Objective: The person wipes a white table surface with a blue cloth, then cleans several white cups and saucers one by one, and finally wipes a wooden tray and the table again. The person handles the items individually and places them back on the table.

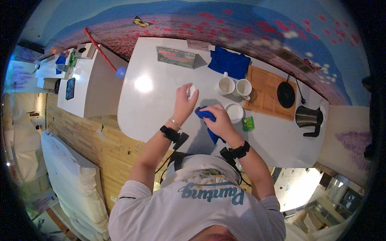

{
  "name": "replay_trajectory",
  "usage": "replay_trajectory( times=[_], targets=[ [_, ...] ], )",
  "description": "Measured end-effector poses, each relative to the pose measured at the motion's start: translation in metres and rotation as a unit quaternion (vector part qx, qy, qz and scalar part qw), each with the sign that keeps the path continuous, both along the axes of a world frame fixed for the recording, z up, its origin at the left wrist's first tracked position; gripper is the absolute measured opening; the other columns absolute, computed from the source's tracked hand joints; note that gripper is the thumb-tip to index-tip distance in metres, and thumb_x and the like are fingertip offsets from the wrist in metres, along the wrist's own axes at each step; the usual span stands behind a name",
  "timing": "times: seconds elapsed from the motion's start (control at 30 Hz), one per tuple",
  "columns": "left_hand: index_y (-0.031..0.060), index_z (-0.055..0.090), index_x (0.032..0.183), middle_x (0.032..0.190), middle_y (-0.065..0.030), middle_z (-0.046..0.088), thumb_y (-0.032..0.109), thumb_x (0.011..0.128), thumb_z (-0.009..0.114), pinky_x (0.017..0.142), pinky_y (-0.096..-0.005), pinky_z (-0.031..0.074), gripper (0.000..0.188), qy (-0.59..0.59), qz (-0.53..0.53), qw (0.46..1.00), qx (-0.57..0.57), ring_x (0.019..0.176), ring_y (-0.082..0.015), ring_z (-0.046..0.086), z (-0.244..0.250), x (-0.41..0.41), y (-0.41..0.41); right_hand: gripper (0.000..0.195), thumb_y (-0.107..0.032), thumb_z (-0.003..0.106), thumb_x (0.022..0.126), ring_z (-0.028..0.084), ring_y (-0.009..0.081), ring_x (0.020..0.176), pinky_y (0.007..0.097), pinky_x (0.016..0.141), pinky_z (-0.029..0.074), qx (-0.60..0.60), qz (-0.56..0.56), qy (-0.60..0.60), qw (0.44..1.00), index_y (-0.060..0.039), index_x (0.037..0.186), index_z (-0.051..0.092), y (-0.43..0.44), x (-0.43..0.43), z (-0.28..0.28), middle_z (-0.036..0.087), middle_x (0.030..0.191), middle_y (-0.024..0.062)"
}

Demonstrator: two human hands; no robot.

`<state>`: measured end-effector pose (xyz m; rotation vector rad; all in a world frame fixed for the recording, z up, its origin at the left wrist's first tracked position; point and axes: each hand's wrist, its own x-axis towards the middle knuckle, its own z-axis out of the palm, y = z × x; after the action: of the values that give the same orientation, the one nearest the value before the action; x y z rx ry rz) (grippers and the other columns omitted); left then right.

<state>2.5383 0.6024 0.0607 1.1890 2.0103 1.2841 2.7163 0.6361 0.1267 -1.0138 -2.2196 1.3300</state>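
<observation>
My left hand is raised over the white table, its fingers closed around a small white object whose kind I cannot tell. To its right, my right hand grips a bunched blue cloth, one end of which hangs towards the table's near edge. Just beyond the right hand stands a round white cup or bowl. Two white mugs stand side by side farther back, and a green packet lies right of the round vessel.
A second blue cloth lies behind the mugs. A wooden board carries a black kettle base with a cord; a kettle stands to its right. At the back is a patterned box. A white cabinet adjoins the left side.
</observation>
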Motion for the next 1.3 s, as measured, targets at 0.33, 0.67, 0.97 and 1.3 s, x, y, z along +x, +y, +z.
replay_trajectory(
  times=[0.33,0.67,0.97,1.3],
  targets=[
    [0.0056,0.055,0.12,0.122,-0.0232,0.054,0.027,0.076,0.078,0.1,-0.0476,0.042,0.055,0.147,-0.065,0.98,-0.114,0.115,-0.042,0.049,-0.073,-0.037,0.059,0.029,-0.012,0.069,0.079,0.061,0.0352,0.089,0.0421,0.079,0.051,0.002,-0.081,-0.034,0.996,-0.0107,0.108,0.069,0.005,-0.009,-0.031,0.067,0.091,0.0164],
    [0.0062,0.054,0.127,0.135,-0.0251,0.049,0.023,0.08,0.073,0.109,-0.0513,0.035,0.054,0.328,-0.038,0.932,-0.149,0.126,-0.0431,0.045,-0.078,-0.001,0.067,0.027,-0.022,0.067,0.091,0.066,0.0379,0.085,0.0412,0.075,0.052,-0.098,-0.189,-0.051,0.976,-0.0037,0.109,0.06,0.0,0.026,-0.057,0.067,0.092,0.0203],
    [-0.0004,0.054,0.121,0.101,-0.0216,0.066,0.031,0.083,0.074,0.08,-0.0454,0.052,0.053,0.041,-0.209,0.951,-0.225,0.093,-0.0359,0.065,-0.076,0.105,0.013,0.039,-0.033,0.065,0.091,0.065,0.0417,0.092,0.0453,0.081,0.052,-0.053,-0.346,-0.116,0.929,-0.0007,0.112,0.063,-0.003,0.113,-0.073,0.068,0.099,0.0228],
    [-0.0027,0.052,0.119,0.094,-0.021,0.067,0.019,0.089,0.062,0.075,-0.0434,0.053,0.038,-0.078,-0.214,0.933,-0.278,0.083,-0.034,0.067,-0.09,0.103,0.008,0.037,-0.03,0.067,0.088,0.064,0.0411,0.096,0.0448,0.085,0.051,-0.009,-0.316,-0.087,0.945,0.0004,0.109,0.065,-0.006,0.128,-0.055,0.068,0.103,0.0224]
  ],
)
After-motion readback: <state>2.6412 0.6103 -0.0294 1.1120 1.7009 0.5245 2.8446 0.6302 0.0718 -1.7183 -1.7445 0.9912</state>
